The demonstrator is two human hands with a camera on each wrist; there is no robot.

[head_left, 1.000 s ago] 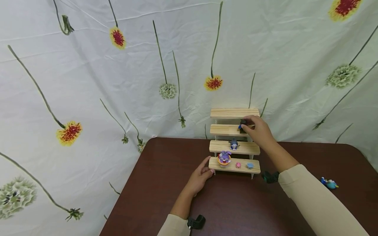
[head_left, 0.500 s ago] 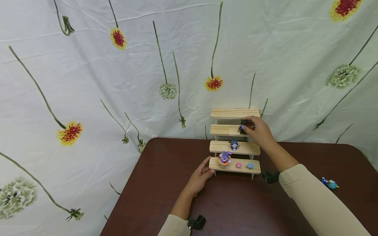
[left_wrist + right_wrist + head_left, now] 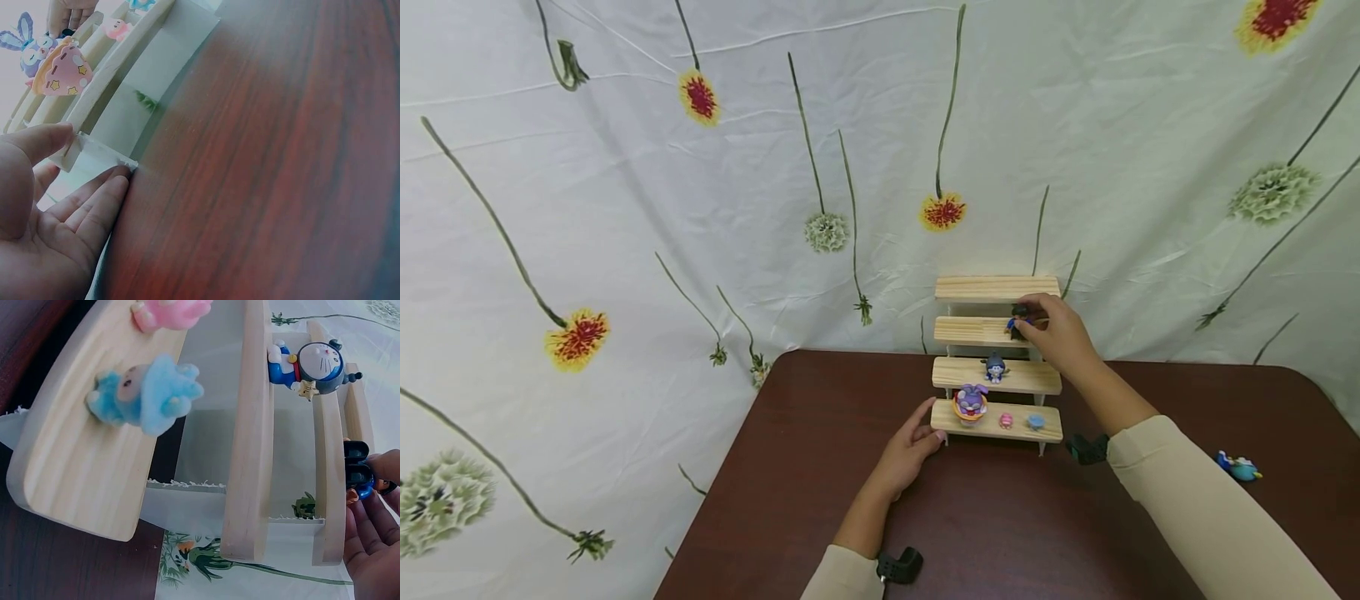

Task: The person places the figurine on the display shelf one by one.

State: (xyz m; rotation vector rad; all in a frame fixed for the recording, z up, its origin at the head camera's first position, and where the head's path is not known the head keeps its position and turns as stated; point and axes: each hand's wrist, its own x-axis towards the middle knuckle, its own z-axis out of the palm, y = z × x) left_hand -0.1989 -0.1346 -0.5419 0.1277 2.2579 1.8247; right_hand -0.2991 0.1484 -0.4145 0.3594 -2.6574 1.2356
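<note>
My right hand (image 3: pixel 1054 337) pinches a small dark-and-blue figurine (image 3: pixel 1017 323) at the right part of the second board from the top. In the right wrist view, fingers cover much of that figurine (image 3: pixel 359 469). My left hand (image 3: pixel 906 454) holds the left end of the lowest board of a four-tier wooden display stand (image 3: pixel 955 377); the left wrist view has its fingers against the clear side support (image 3: pixel 103 149). On the lowest board stand a purple rabbit-eared figurine (image 3: pixel 970 402), a pink figurine (image 3: pixel 1005 421) and a light-blue figurine (image 3: pixel 1036 422). A blue-and-white cat figurine (image 3: pixel 995 368) occupies the tier above.
Blue-and-teal figurines (image 3: pixel 1237 467) lie on the dark red-brown table (image 3: pixel 820 467) at the right, beyond the right forearm. Behind the stand hangs a white flower-printed cloth (image 3: pixel 737 183). Black bands (image 3: pixel 898 565) are on both wrists.
The figurine in my right hand has shifted and turned very slightly. The left hand and the stand keep their places.
</note>
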